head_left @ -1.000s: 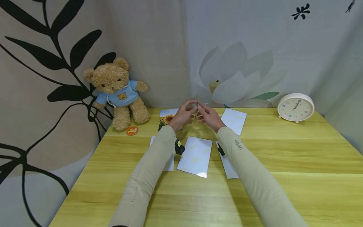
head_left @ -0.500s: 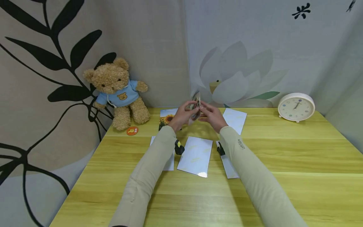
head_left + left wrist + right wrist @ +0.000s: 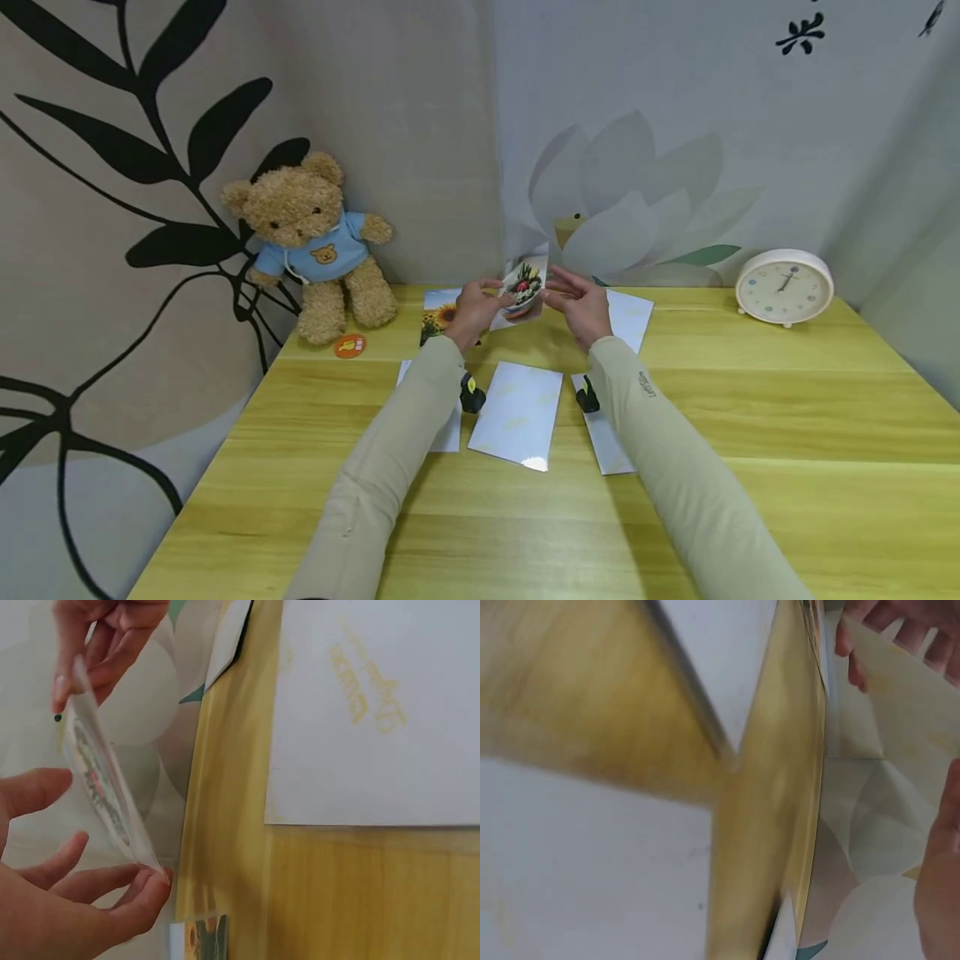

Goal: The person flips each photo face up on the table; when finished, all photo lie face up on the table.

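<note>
Above the table's far edge my hands hold a photo print (image 3: 524, 285) upright; its picture shows a flower arrangement on a pale ground. The left hand (image 3: 474, 312) grips its left side, with fingertips at the print's lower end in the left wrist view. At the opposite side, my right hand (image 3: 581, 307) pinches the edge between thumb and fingers. The print's pale back (image 3: 900, 697) shows in the right wrist view. Left of the hands lies a sunflower photo (image 3: 437, 317), picture up, partly covered by the left hand.
White-backed prints lie on the wooden table (image 3: 750, 500): one in the middle (image 3: 517, 415), one at back right (image 3: 632, 317), others partly under the sleeves. A teddy bear (image 3: 311, 242) sits at back left beside an orange round sticker (image 3: 349, 347). An alarm clock (image 3: 784, 285) stands at right.
The print, edge-on at first, has turned so its flower picture faces the head camera. My right hand has shifted slightly to the right, and the hands are farther apart.
</note>
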Tool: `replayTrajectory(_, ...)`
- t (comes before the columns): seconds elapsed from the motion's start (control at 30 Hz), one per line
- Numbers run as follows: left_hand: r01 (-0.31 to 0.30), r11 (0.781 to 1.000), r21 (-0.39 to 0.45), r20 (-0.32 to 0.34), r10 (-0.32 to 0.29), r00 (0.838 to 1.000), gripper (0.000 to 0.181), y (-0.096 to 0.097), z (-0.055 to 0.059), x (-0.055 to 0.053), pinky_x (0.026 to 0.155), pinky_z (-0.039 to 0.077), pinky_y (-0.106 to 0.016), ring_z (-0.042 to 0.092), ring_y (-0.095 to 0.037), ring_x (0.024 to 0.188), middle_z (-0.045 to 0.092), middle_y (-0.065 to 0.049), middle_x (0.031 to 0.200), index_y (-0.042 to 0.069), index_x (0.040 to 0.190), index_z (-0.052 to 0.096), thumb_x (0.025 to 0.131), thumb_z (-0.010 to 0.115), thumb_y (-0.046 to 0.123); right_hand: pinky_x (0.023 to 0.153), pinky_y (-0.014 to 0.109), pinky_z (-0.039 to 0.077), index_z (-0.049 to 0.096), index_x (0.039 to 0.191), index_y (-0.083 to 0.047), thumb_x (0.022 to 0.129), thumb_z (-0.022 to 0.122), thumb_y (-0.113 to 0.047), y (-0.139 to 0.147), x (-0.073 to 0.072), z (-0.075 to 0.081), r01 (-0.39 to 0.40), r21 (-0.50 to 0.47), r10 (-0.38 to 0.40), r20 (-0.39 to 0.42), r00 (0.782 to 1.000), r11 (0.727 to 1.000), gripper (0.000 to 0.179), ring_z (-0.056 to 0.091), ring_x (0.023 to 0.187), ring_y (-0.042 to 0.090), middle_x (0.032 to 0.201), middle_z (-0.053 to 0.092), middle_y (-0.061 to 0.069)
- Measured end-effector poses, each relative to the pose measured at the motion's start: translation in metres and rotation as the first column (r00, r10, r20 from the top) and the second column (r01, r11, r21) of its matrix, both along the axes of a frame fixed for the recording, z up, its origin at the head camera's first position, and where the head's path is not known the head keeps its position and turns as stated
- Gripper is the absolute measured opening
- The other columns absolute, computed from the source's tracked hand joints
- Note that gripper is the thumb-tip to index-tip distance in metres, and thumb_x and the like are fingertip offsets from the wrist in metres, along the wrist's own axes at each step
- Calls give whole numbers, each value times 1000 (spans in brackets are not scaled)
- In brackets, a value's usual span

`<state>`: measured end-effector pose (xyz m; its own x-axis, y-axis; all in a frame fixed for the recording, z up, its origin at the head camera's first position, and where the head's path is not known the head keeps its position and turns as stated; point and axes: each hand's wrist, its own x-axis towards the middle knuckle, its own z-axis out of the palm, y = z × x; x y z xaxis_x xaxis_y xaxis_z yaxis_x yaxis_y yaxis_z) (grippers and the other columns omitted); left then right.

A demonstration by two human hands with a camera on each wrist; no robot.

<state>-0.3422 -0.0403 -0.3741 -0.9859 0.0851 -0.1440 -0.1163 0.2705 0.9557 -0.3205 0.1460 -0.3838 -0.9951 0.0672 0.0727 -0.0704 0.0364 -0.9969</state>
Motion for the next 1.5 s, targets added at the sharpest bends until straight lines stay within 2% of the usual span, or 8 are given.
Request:
replayTrajectory(0.27, -5, 1000, 18, 10, 4, 1000, 41, -5, -1, 0, 84, 48, -44, 51, -18, 84, 59, -3, 108, 6, 133, 61, 94, 70, 14, 87, 23, 57, 61, 140, -15, 89, 75, -5, 4, 2, -4, 147, 120, -145, -27, 989, 982, 54, 68, 87, 2, 125, 71, 16)
replayTrajectory(0.4, -8, 999, 46, 27, 7, 1000, 38, -8, -3, -2, 94, 52, -48, 60, -28, 97, 59, -4, 103, 4, 131, 61, 94, 69, 11, 87, 28, 59, 66, 135, -13, 88, 75, -1, 6, -1, -7, 182, 224, -176, -46, 983, 957, 49, 72, 98, 19, 121, 73, 17)
replayTrajectory(0.47, 0, 998, 59, 32, -2, 999, 38, -10, -3, -2, 104, 50, -50, 59, -34, 119, 62, -8, 117, 2, 131, 60, 95, 67, 10, 90, 34, 60, 67, 133, -12, 88, 74, -1, 6, -3, -9, 195, 292, -185, -62, 981, 936, 47, 72, 104, 26, 120, 73, 16)
replayTrajectory(0.57, 25, 997, 78, 49, -29, 998, 38, -11, -3, -2, 107, 48, -51, 55, -38, 130, 58, -15, 134, 1, 133, 58, 97, 65, 11, 90, 41, 60, 66, 134, -12, 89, 73, -1, 7, -3, -11, 211, 383, -194, -83, 978, 899, 47, 73, 106, 31, 123, 73, 14)
replayTrajectory(0.93, 42, 999, 35, 62, -44, 997, 36, -12, -6, -4, 104, 49, -49, 55, -35, 126, 58, -12, 129, 4, 134, 58, 100, 60, 16, 89, 41, 60, 64, 136, -10, 87, 74, 2, 2, -1, -9, 211, 463, -205, -63, 977, 861, 51, 74, 103, 30, 125, 72, 14)
replayTrajectory(1.2, 46, 999, 20, 44, -46, 998, 35, -16, -8, -6, 104, 49, -46, 53, -33, 128, 54, -13, 139, 4, 135, 58, 102, 56, 16, 110, 44, 48, 64, 136, -10, 86, 77, -6, 3, -6, -11, 171, 497, -189, -16, 982, 851, 52, 70, 113, 31, 122, 73, 14)
replayTrajectory(1.33, 64, 998, -14, 32, -63, 998, 35, -18, -10, -6, 93, 49, -42, 56, -23, 105, 56, -7, 131, 5, 135, 58, 103, 55, 18, 116, 46, 41, 57, 143, -10, 93, 71, -19, 1, -8, -12, 115, 526, -162, 44, 986, 843, 53, 51, 136, 36, 125, 71, 16)
replayTrajectory(1.5, 61, 995, -74, 33, -59, 998, 35, -19, -11, -6, 73, 40, -39, 33, -14, 52, 52, 5, 75, 7, 135, 58, 103, 53, 20, 113, 48, 44, 43, 152, -9, 101, 58, -30, -1, -9, -12, 8, 555, -98, 132, 986, 832, 57, 54, 134, 38, 135, 65, 21)
